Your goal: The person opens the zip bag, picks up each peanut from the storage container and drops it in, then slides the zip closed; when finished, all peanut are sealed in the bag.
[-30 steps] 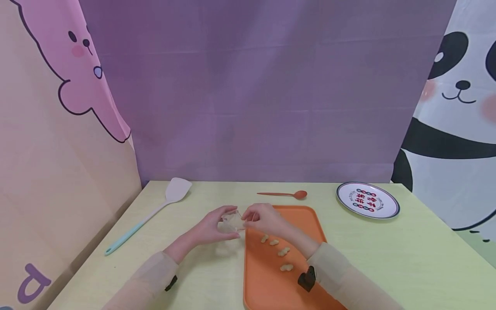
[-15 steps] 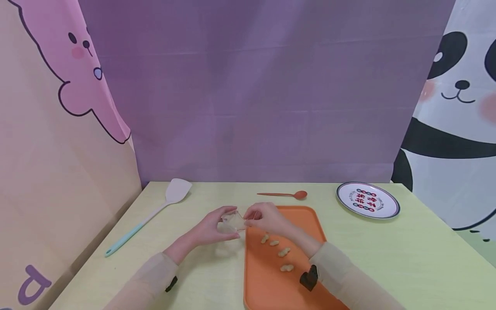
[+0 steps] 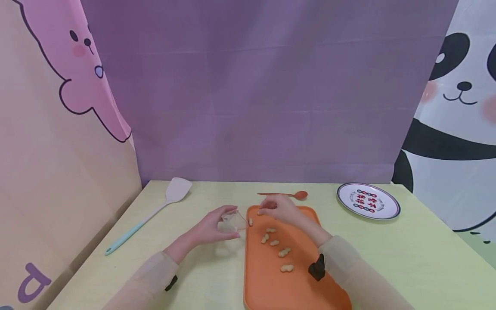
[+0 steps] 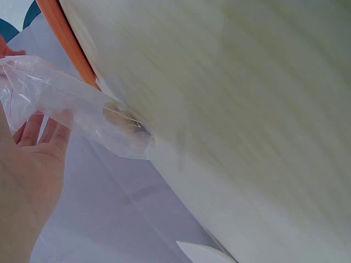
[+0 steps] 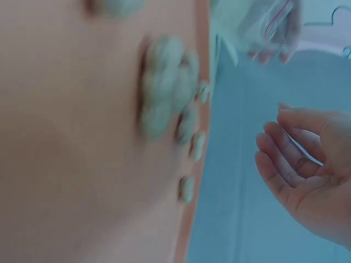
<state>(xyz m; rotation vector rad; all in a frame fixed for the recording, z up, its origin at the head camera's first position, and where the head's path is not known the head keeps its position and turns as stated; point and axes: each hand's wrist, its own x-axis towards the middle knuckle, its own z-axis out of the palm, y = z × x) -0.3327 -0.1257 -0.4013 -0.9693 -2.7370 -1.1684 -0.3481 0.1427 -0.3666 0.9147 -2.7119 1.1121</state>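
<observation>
My left hand (image 3: 215, 224) holds a clear plastic zip bag (image 3: 234, 221) by its sides, just left of the orange tray (image 3: 267, 284). The bag's mouth faces right, edged by a thin red line. Brownish lumps (image 4: 122, 118) show through the bag's lower end in the left wrist view. My right hand (image 3: 280, 208) is over the tray's far end. In the right wrist view its fingers (image 5: 274, 159) are loosely bent with nothing between them. Several unshelled peanuts (image 3: 284, 252) lie on the tray, one peanut (image 3: 250, 222) near its left rim.
A white spatula (image 3: 177, 190) with a pale blue handle lies at the left. Behind the tray is an orange spoon (image 3: 300, 195). A white plate (image 3: 348, 199) with red lettering sits at the back right. A purple cloth (image 3: 248, 107) hangs behind the table.
My right hand has left the bag's mouth and moved right and back over the tray. Peanuts it covered before now show. The left hand with the bag stays nearly in place.
</observation>
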